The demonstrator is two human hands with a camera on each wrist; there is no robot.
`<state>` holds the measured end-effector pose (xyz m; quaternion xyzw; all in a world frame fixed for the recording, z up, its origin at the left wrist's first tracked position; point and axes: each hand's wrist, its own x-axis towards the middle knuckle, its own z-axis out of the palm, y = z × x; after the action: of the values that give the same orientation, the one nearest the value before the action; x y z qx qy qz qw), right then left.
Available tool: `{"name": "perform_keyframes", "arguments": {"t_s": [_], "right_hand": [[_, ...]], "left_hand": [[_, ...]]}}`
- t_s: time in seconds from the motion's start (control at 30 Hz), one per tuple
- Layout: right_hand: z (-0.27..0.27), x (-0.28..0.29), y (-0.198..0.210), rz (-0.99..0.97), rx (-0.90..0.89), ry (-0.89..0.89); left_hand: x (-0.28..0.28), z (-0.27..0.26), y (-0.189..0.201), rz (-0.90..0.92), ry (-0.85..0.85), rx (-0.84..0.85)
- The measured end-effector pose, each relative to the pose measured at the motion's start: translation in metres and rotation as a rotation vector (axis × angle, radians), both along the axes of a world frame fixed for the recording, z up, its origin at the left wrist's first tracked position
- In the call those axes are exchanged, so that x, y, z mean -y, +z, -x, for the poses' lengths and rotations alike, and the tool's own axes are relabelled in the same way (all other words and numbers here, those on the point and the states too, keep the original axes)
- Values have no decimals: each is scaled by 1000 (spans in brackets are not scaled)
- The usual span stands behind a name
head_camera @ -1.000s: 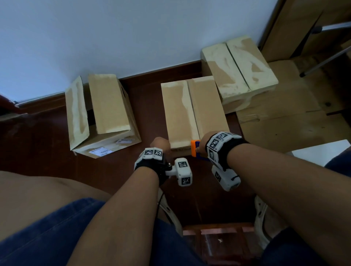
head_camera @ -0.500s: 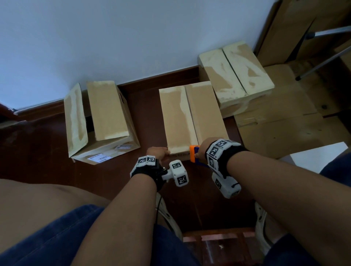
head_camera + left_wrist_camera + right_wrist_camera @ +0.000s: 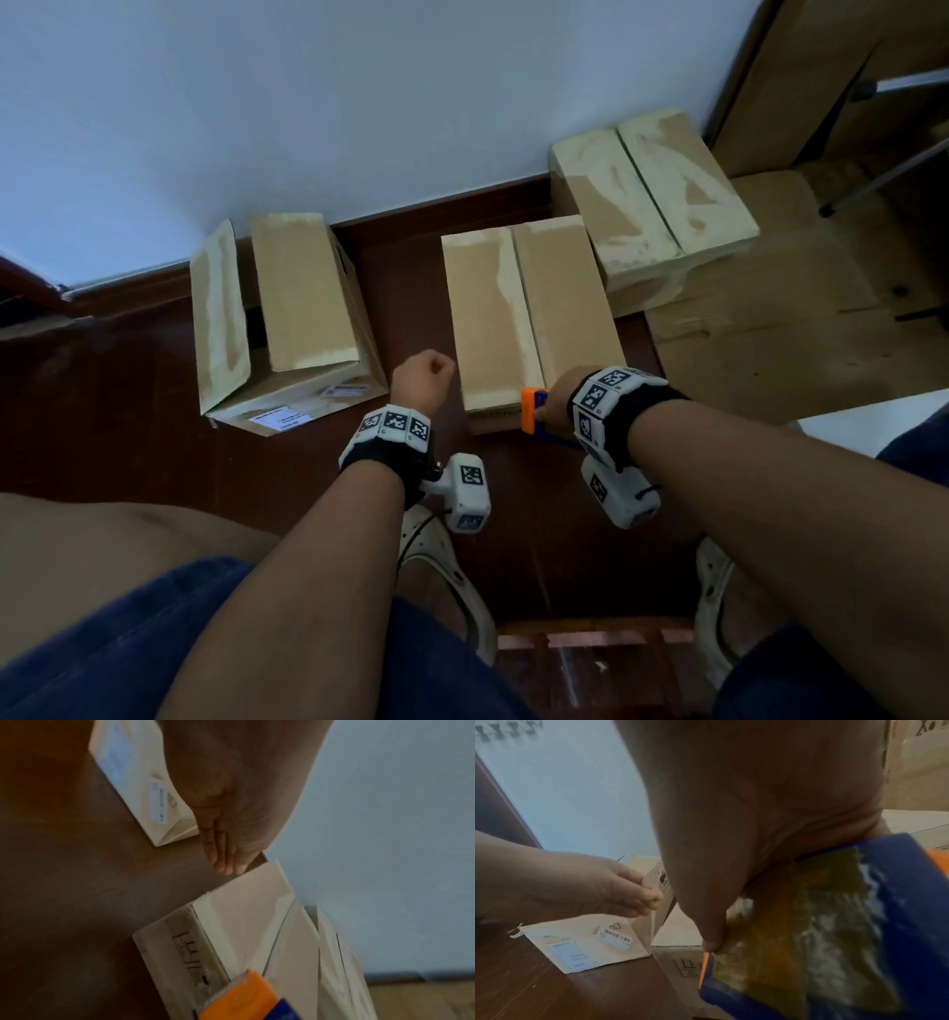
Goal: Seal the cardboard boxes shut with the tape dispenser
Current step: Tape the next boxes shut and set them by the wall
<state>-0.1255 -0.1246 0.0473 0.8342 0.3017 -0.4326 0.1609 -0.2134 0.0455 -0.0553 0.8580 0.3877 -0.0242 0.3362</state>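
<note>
Three cardboard boxes stand on the dark floor by the wall. The left box (image 3: 303, 293) (image 3: 585, 939) has one top flap raised. On the middle box (image 3: 529, 308) (image 3: 244, 923) both flaps lie flat, and the right box (image 3: 652, 195) looks the same. My right hand (image 3: 557, 406) (image 3: 757, 821) grips the orange and blue tape dispenser (image 3: 534, 411) (image 3: 244, 998) (image 3: 834, 933) at the middle box's near top edge. My left hand (image 3: 423, 380) (image 3: 223, 852) (image 3: 618, 888) hovers between the left and middle boxes, fingers together and holding nothing.
Flattened cardboard (image 3: 770, 334) covers the floor at the right, with a metal stand leg (image 3: 883, 174) above it. A white sheet (image 3: 873, 416) lies near my right arm. My feet in white shoes (image 3: 441, 555) and a wooden edge (image 3: 590, 647) sit below.
My left hand has let go of the middle box's near edge and lifted away to the left. The right hand stays at that edge with the dispenser.
</note>
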Motion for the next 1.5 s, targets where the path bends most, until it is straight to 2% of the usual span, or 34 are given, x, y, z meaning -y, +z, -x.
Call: {"name": "perform_keyframes", "arguments": {"t_s": [0.07, 0.17, 0.27, 0.43, 0.93, 1.27, 1.5], "right_hand": [[-8, -3, -20, -15, 3, -39], [-9, 0, -17, -6, -7, -35], [-11, 3, -21, -26, -1, -67], [-27, 15, -33, 12, -30, -63], [-29, 31, -40, -48, 36, 13], [-37, 43, -54, -185, 42, -111], [-70, 74, -53, -52, 99, -141]], "left_hand": [[10, -8, 9, -9, -230, -16], [26, -20, 4, -48, -523, -203], [37, -24, -8, -144, -688, -317], [45, -33, -18, -256, -720, -385], [42, -55, -34, -318, -815, -570], [40, -60, -36, -348, -860, -615], [39, -59, -38, -378, -876, -608]]}}
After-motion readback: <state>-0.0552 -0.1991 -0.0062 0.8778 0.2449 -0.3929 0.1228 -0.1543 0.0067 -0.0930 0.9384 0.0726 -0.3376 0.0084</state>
